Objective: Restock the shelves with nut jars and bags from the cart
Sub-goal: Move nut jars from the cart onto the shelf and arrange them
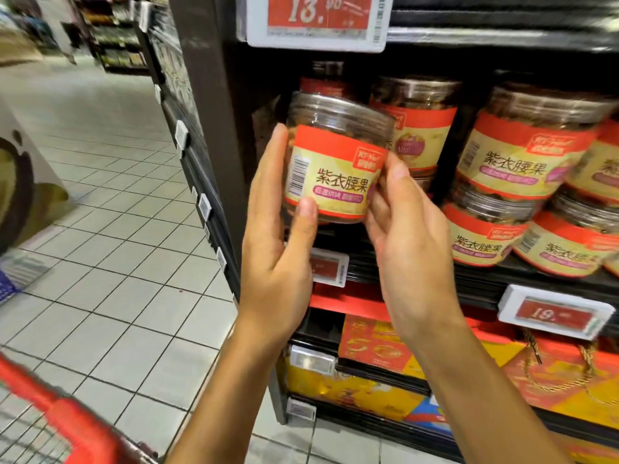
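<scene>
A supermarket aisle with a pale tiled floor (117, 262) runs off to the left, and a dark shelving unit fills the right of the head view. Against it the left grip (278, 229) clasps the nut jar (335, 162), thumb pressed on the lower front of the label and fingers laid up the jar's left side. The right grip (408, 236) closes on the other side, thumb against the right edge of the label and fingers hidden behind or beneath. Both are grasping the one jar, which looks like a hold chosen for steadiness and for turning rather than for carrying. The jar stands upright with its printed label square to the aisle – probably so that it will face out like its neighbours. It sits at the left end of the shelf (469, 279), just beside the upright post, where the front of the row shows a gap. Whether its base already rests on the shelf or hangs just above it cannot be told. To the right, the stocked jars (522, 155) are stacked two high, labels forward. A price tag (318, 18) hangs on the rail above, and gift boxes (552, 380) fill the shelf below. The cart's red handle (67, 420) shows at the lower left, near the person – within easy reach for the next pick.
</scene>
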